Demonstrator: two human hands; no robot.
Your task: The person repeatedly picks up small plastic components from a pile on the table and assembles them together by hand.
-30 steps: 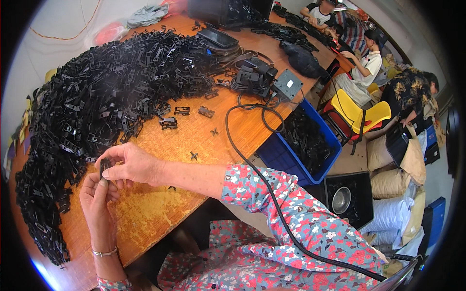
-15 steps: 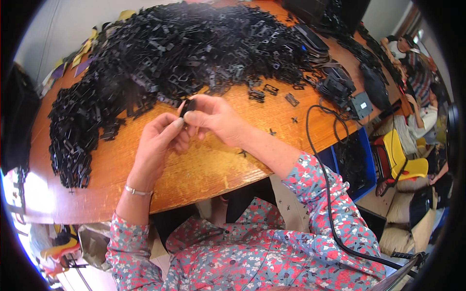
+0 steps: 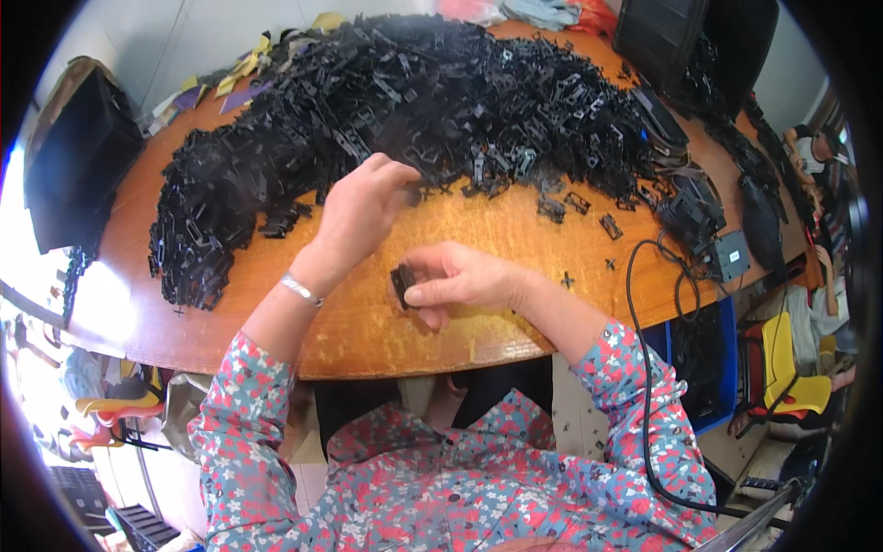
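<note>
My right hand (image 3: 451, 283) is closed on a small black plastic clip (image 3: 402, 283), a flat rectangular piece pinched between thumb and fingers above the table. Up and to its left, my left hand (image 3: 363, 207) is at the near edge of a big pile of black plastic clips (image 3: 386, 101). Its fingers are bent and drawn together, pointing right. What lies between those fingertips, if anything, is hidden by the hand.
The wooden table (image 3: 497, 322) curves around me. Several loose clips (image 3: 611, 226) lie right of the pile. A black cable (image 3: 635, 368) runs past my right arm from a small box (image 3: 731, 258). A blue crate (image 3: 717, 405) stands below at right; a person (image 3: 814, 152) sits beyond.
My hands were together at a black piece; they have parted. The left has moved up toward the pile, while the right has come down nearer me, holding a clip. The view has shifted.
</note>
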